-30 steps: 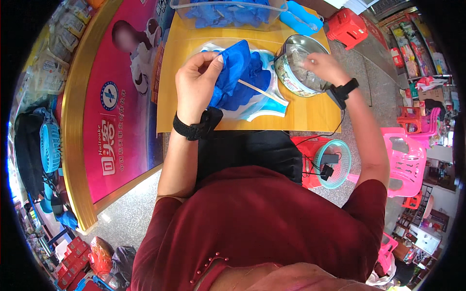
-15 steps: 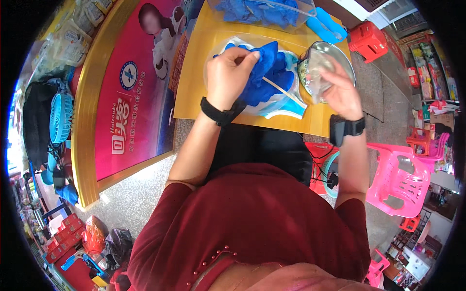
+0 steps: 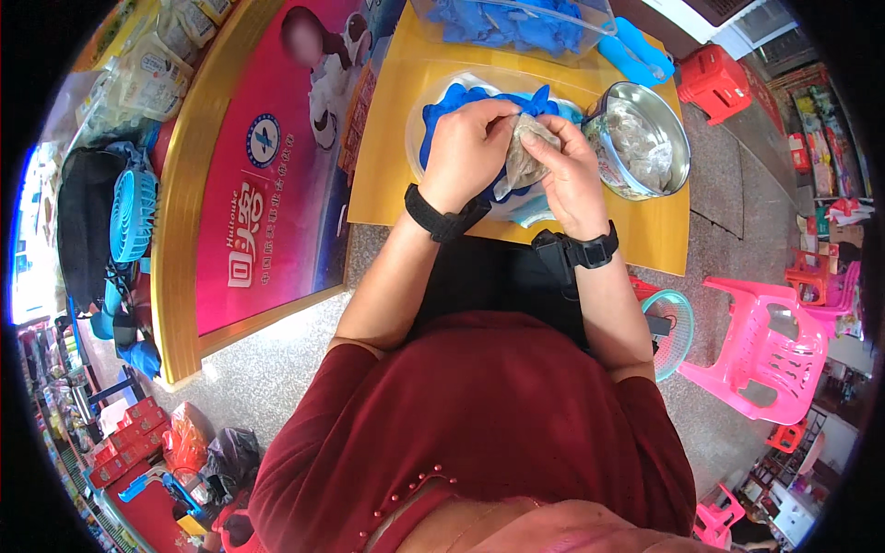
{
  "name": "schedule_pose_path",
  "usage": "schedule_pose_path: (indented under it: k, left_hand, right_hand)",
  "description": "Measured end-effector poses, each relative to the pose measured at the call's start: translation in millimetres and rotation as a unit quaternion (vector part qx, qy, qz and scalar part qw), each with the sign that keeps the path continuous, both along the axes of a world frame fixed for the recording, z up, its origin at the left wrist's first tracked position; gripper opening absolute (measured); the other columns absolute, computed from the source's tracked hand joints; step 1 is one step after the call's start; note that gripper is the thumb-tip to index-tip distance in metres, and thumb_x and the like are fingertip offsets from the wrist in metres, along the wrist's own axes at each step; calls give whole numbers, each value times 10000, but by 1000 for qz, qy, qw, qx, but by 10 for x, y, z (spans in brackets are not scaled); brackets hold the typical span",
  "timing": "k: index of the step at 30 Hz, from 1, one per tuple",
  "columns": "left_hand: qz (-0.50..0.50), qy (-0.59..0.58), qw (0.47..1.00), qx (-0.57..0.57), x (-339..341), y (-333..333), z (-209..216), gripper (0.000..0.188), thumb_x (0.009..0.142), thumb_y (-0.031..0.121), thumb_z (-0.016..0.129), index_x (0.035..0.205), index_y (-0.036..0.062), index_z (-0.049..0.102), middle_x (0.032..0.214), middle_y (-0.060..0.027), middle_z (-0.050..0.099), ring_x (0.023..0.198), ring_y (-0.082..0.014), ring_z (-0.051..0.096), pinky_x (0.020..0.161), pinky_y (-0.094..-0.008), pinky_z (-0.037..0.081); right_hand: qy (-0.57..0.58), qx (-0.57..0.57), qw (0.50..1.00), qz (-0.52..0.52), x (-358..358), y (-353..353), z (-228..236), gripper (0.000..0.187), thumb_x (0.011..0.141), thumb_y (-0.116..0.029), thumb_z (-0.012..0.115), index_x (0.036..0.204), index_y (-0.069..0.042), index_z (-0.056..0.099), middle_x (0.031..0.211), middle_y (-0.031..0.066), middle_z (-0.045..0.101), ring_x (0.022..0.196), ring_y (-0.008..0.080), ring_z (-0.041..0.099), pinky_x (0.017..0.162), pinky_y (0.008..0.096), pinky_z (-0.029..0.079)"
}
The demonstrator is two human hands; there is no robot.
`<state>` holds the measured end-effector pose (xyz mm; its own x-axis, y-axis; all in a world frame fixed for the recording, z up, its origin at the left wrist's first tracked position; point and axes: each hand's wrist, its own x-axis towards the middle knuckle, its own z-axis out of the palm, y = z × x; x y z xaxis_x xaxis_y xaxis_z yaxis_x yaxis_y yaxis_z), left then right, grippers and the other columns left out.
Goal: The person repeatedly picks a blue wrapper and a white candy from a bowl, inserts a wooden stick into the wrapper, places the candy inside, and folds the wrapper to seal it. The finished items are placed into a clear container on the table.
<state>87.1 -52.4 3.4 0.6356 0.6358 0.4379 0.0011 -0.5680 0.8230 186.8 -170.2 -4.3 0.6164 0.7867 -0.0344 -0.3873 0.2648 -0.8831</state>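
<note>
My left hand [image 3: 463, 158] is closed, its thumb and finger pinching the edge of a piece of blue cloth [image 3: 542, 96]. My right hand [image 3: 577, 181] grips a thin, see-through sachet with brownish filling [image 3: 524, 158] and holds it against the left fingertips, over the cloth. More blue cloth [image 3: 441, 109] lies beneath my hands on a round white and light-blue plate [image 3: 527, 210], which they partly cover. To the right stands an open round metal tin [image 3: 685, 158] with several similar pale sachets [image 3: 636, 140] inside.
A clear plastic box [image 3: 516, 48] of blue cloth pieces sits at the far side of the yellow table [image 3: 380, 152], beside a bright blue object [image 3: 636, 53]. A pink advertising panel [image 3: 241, 198] rises on the left. On the right are a pink chair [image 3: 770, 355] and red stools [image 3: 712, 81].
My right hand has come left from beside the tin with the sachet and met my left hand. The light stick that lay across the cloth is now out of sight. The view has shifted slightly.
</note>
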Motion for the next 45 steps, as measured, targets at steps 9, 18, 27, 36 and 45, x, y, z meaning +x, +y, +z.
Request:
schedule_pose_path:
  k: [9, 18, 27, 36, 45]
  left_hand:
    - [9, -28, 1000, -6, 28, -116, 28, 153, 871, 47, 649, 1010, 23, 708, 903, -141, 715, 761, -207, 692, 692, -297, 541]
    - [65, -67, 991, 97, 76, -250, 31, 169, 861, 20, 644, 1021, 30, 696, 904, -140, 708, 772, -227, 693, 696, -314, 544]
    - [23, -68, 990, -123, 61, -141, 48, 143, 841, 33, 649, 975, 1, 689, 814, -141, 702, 711, -205, 688, 656, -308, 533]
    - [-39, -89, 984, -153, 35, -207, 80, 122, 901, 32, 645, 1008, -21, 669, 907, -63, 695, 781, -102, 651, 693, -241, 527]
    - [44, -59, 993, 91, 72, -376, 30, 131, 836, 0, 649, 964, 14, 673, 887, -132, 698, 767, -233, 694, 694, -312, 545]
  right_hand:
    - [-54, -47, 997, -41, 8, -5, 128, 218, 849, -59, 700, 1043, 32, 662, 943, 30, 673, 824, 76, 604, 755, 217, 466]
    - [-348, -169, 893, -228, -25, 127, 110, 196, 804, -107, 705, 960, -4, 647, 843, 39, 669, 721, 61, 568, 636, 229, 462]
    - [-223, -14, 969, -103, -149, -10, 166, 144, 926, -89, 649, 1024, 16, 653, 984, 37, 652, 864, 79, 590, 771, 228, 474]
    - [-90, -40, 993, -67, -65, -48, 281, 99, 889, -76, 699, 927, 2, 651, 927, 9, 650, 815, 61, 590, 733, 214, 478]
    - [-414, -131, 860, -269, -15, 55, 84, 183, 790, -68, 729, 930, -15, 624, 648, 1, 614, 584, 33, 546, 538, 247, 456]
